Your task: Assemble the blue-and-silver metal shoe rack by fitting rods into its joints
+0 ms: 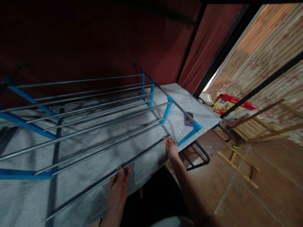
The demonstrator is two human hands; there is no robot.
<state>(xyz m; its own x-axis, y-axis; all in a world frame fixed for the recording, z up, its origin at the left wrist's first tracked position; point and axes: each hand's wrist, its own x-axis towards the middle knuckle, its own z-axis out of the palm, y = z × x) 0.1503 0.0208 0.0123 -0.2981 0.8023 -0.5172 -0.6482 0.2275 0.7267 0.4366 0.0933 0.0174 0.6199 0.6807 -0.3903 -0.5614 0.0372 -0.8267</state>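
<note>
A loose grey metal tube point(146, 152) lies across the near side of a rack and is held in both hands. My left hand point(119, 184) has its fingers curled around the tube near its middle. My right hand point(171, 147) pinches its right end, close to a blue plastic corner bracket point(189, 136) that has no tube in its near end. Behind the hands stands a rack frame of grey tubes joined by blue plastic connectors point(167, 110). The tube's left end is free, apart from the blue bracket point(26, 174) on the left.
The rack rests on a table with a grey cloth point(178, 91). A phone point(188, 119) lies under the rack's right side. Black metal bars point(199, 157) stick out at the table's edge. On the floor are a red and yellow box point(233, 105) and wooden frame pieces point(239, 165).
</note>
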